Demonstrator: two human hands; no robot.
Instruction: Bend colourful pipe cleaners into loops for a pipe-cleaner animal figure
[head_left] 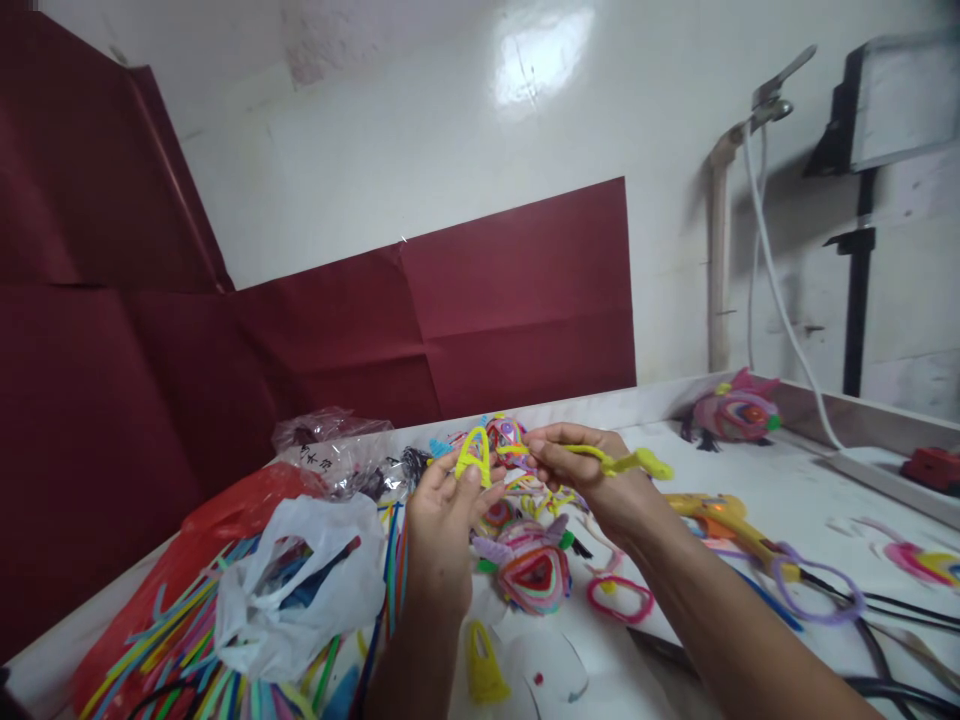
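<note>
Yellow pipe cleaner (525, 452) is what both hands are on right now, held up over the middle of the tabletop (787, 490). Going left to right: at about 8 o'clock there's a big loose pile of pipe cleaners (172, 650) in all colours with a white plastic bag (300, 580) slumped on top and a red bag (240, 500) behind it. The left hand (442, 520) has its grip pinched on a bent yellow arch at one end of the piece. The right hand (592, 475) is pinched on the same strand next to a small multicoloured ball (506, 435), and the free yellow tail pokes out toward 3 o'clock.

Progress-wise, I'd say this one's only partly shaped, one loop bent and the rest of the strand unformed. Right under the hands lies a finished-looking pink spiral figure (534, 570), a pink ring (619, 598) beside it, and another finished figure (735, 408) sits at 2 o'clock by the wall. A yellow glue gun (720, 520) lies just right of the right wrist
</note>
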